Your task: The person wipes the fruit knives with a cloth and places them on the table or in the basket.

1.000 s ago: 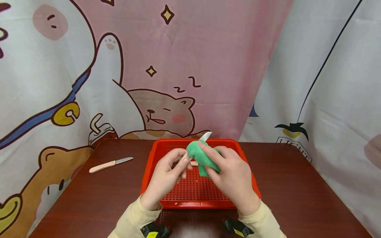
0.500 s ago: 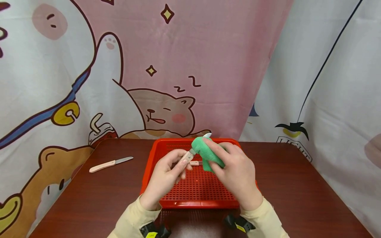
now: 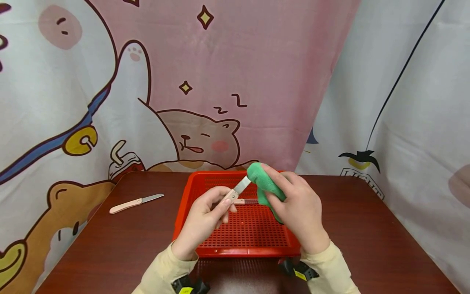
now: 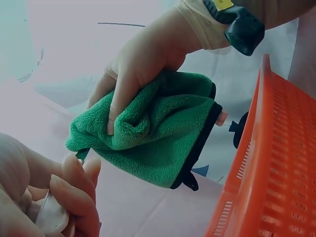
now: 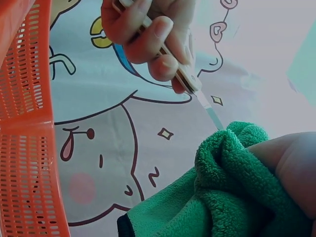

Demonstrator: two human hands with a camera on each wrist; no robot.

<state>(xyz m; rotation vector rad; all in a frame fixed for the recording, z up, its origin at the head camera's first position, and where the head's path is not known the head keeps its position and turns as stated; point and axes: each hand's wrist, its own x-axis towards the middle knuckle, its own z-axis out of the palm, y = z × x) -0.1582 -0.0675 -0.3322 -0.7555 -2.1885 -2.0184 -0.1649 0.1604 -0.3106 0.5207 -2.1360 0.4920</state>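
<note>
My left hand (image 3: 206, 216) grips the pale handle of a small knife (image 3: 241, 185) over the basket, its blade slanting up to the right. In the right wrist view the fingers wrap around that handle (image 5: 183, 74). My right hand (image 3: 299, 204) pinches a green cloth (image 3: 265, 183) folded over the blade's tip end, which it hides; the blade near the handle is bare. The left wrist view shows the cloth (image 4: 148, 133) bunched under the right thumb, with a dark edging.
A red perforated basket (image 3: 249, 252) stands on the dark brown table (image 3: 367, 237). Inside it lies another pale-handled knife (image 3: 240, 201), partly hidden by the cloth. To the left, a similar knife (image 3: 136, 203) lies on the table. A printed curtain (image 3: 271, 81) hangs behind.
My right hand and the cloth have slid up and right along the blade toward its tip, baring the part near the handle. The left hand has stayed almost still.
</note>
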